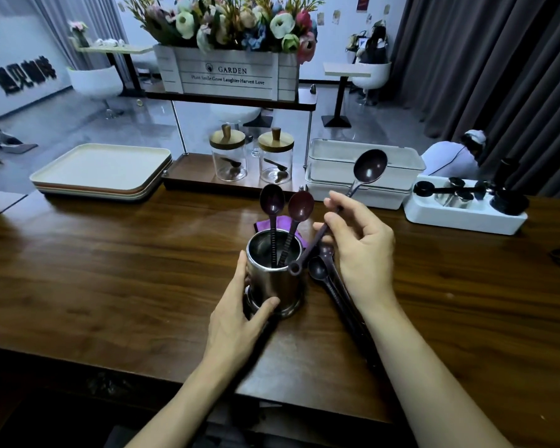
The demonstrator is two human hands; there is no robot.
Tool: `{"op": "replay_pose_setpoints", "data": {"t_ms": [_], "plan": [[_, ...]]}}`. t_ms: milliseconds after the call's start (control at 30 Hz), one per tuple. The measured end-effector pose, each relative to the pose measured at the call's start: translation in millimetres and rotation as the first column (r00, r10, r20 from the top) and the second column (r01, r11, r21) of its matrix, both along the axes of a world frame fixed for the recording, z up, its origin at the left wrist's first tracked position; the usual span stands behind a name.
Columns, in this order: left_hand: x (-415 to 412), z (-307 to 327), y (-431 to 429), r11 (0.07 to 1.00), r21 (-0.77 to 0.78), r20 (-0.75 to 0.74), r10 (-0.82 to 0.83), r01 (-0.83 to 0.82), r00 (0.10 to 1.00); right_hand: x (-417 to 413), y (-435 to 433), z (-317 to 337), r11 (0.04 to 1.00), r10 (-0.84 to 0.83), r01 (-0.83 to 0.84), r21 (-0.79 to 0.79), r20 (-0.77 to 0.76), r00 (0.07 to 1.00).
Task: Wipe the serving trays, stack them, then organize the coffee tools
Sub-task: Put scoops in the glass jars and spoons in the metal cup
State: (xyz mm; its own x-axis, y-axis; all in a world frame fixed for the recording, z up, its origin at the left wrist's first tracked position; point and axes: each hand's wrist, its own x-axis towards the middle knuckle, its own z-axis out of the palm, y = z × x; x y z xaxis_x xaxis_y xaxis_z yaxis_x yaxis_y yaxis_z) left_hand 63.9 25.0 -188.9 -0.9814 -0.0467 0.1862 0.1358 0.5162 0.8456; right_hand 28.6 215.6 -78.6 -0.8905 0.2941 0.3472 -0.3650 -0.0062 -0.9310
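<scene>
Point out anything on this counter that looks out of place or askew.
Nothing spilled or damaged. Dark spoons lie loose on the table beside the steel cup, not standing in it, and a purple cloth sits behind it.

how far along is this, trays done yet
The trays sit stacked back left, so that looks done. Two spoons stand in the metal cup the left hand grips; the right hand pinches a third spoon. More spoons lie beside the cup, still to go in.

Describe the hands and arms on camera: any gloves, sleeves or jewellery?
The left hand and right hand are bare, without gloves. No ring, watch or bracelet shows. Both forearms are uncovered down to the frame edge, so no sleeve is visible.
</scene>
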Motion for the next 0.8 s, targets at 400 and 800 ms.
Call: {"op": "replay_pose_setpoints", "data": {"t_ms": [400,800], "plan": [[-0.3,-0.8,-1.0,1.0,0.0,0.006,0.003,-0.003,1.0,4.6,-8.2,-17.8,0.817,-0.178,0.198,0.541,-0.09,0.98],[-0.1,-2.6,-1.7,1.0,0.008,0.0,-0.004,0.004,1.0,14.3,-7.1,-16.5,0.651,-0.006,-0.115,0.75,0.157,0.988]]}}
